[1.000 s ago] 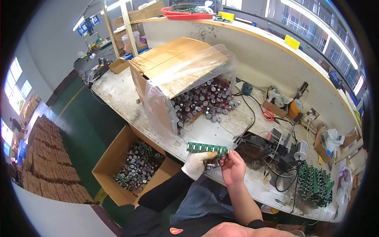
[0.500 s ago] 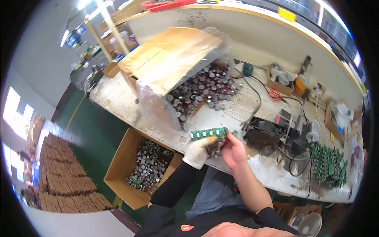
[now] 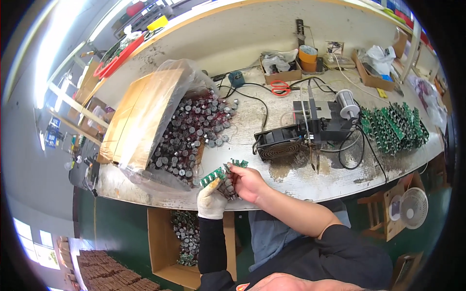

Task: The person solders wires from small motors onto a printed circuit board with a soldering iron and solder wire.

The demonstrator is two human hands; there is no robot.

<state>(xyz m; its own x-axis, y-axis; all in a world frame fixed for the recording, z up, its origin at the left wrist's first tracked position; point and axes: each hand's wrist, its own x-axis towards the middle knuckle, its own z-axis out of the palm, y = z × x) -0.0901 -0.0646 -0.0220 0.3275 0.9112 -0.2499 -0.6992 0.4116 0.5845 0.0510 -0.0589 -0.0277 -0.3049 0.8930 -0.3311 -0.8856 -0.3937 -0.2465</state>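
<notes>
My left hand (image 3: 211, 201), in a whitish glove with yellowed fingertips, is closed around a green circuit board strip (image 3: 211, 176) with pale rectangular parts. Beside it, my bare right hand (image 3: 248, 184) pinches at the strip's right end. Another green board piece (image 3: 239, 163) shows just beyond the right fingertips. Small round silver components (image 3: 229, 190) hang in a bunch between my palms; their wires are mostly hidden by the fingers. Left of my hands, a heap of silver components (image 3: 187, 131) with dark red wires spills from a plastic-lined carton (image 3: 141, 111) lying on its side.
Below the table edge stands an open carton (image 3: 160, 242) holding boards with silver parts. To the right are a black fan unit (image 3: 279, 143), a solder wire spool (image 3: 346, 104), red-handled scissors (image 3: 280, 88) and stacked green boards (image 3: 395, 128). A white fan (image 3: 412, 207) stands low right.
My view has swung to the right, so the bench appears further left. The strip in my left hand now tilts, its right end higher, and a green piece shows more clearly past my right fingers.
</notes>
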